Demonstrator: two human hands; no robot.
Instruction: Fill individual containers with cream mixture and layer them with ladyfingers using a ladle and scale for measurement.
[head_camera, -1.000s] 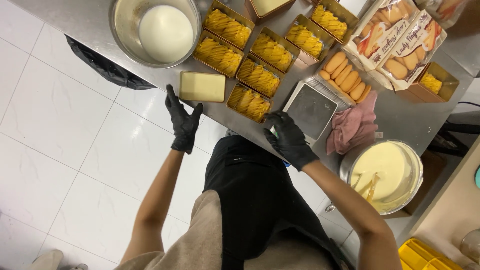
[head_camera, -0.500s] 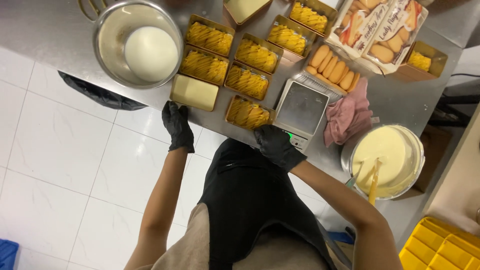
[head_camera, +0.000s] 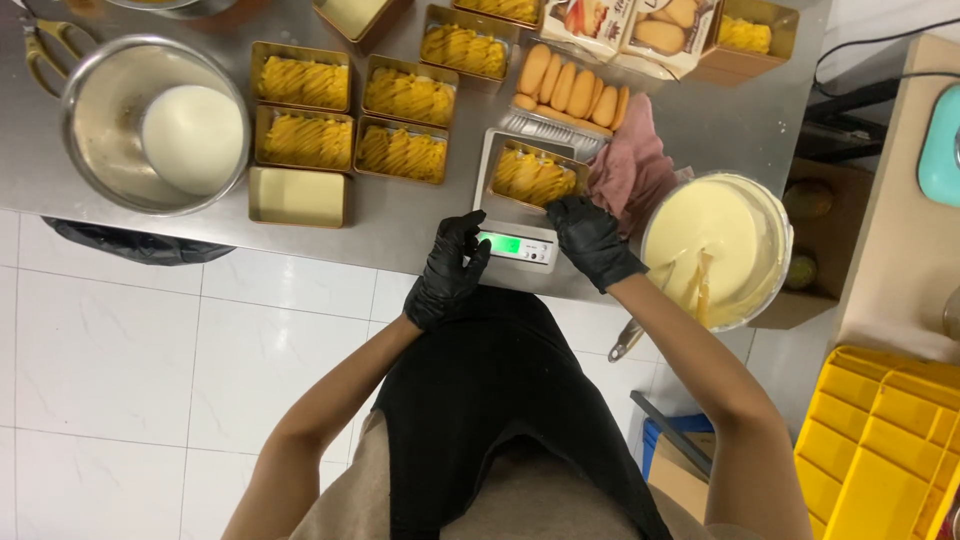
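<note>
A gold tray of yellow strips (head_camera: 533, 173) sits on a small kitchen scale (head_camera: 520, 215) whose green display is lit. My left hand (head_camera: 448, 272), in a black glove, touches the scale's front left corner with a fingertip by the display. My right hand (head_camera: 593, 238), also gloved, rests against the tray's right front corner on the scale. Neither hand lifts anything.
Several more gold trays of yellow strips (head_camera: 352, 115) and one with pale cream (head_camera: 298, 196) lie on the steel table (head_camera: 400, 225). A steel bowl of white cream (head_camera: 155, 125) stands left, a tub of yellow custard (head_camera: 716, 250) right, with biscuits (head_camera: 573, 92), a pink cloth (head_camera: 632, 165) and yellow crates (head_camera: 885, 445).
A tray of yellow strips has moved from the table onto the scale. My left hand has come across from the cream tray to the scale's display, and my right hand now rests by the tray.
</note>
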